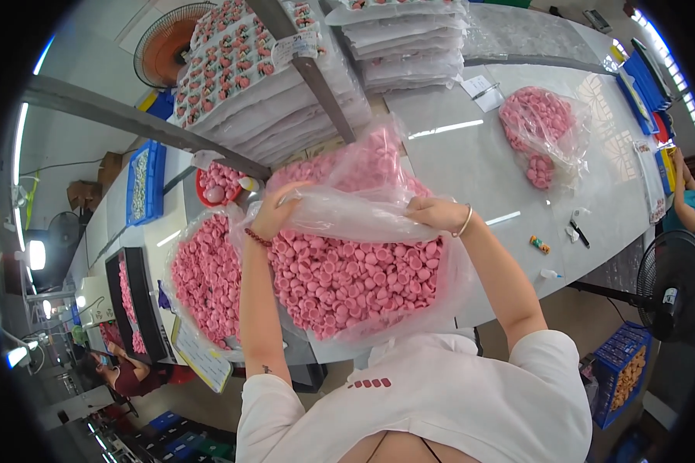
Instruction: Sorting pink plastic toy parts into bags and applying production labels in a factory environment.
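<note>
In front of me on the table lies a large clear plastic bag (pixel 347 212), its upper film folded over in a loose roll. Many small pink hollow cup-shaped pieces (pixel 355 285) fill it and show below the fold. My left hand (pixel 274 212), with a beaded bracelet at the wrist, is closed on the left end of the folded film. At the other end, my right hand (pixel 439 214), wearing a bangle, grips the film too. The fold is stretched between both hands. Another clear bag of pink pieces (pixel 207 278) lies against its left side.
Behind stand a metal post (pixel 309 73) and tall stacks of trays (pixel 270 100). A red bowl (pixel 218 184) sits back left. Rightward are a tied bag of pink pieces (pixel 537 127), a pen (pixel 579 233) and a small glue bottle (pixel 550 274). Other people work at both sides.
</note>
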Available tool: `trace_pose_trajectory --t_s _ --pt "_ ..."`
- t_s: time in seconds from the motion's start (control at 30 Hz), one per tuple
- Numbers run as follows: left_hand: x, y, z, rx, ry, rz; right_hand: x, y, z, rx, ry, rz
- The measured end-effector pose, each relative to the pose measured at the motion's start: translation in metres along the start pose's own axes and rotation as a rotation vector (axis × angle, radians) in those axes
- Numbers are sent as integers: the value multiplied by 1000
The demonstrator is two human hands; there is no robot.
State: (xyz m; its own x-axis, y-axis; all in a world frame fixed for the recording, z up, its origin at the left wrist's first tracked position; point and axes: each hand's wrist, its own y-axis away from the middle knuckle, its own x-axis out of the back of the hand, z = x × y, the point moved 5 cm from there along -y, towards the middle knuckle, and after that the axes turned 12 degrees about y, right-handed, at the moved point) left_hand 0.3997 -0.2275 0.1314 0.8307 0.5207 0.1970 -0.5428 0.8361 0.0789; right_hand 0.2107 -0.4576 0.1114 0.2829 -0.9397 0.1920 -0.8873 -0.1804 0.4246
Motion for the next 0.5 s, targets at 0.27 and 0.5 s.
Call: trace_pose_trajectory --t_s 0.27,0.5 --pt "-43 26 -28 79 -731 19 -49 4 -20 139 273 -141" --pt "-101 22 74 -441 -729 -173 -66 7 -4 75 203 -284"
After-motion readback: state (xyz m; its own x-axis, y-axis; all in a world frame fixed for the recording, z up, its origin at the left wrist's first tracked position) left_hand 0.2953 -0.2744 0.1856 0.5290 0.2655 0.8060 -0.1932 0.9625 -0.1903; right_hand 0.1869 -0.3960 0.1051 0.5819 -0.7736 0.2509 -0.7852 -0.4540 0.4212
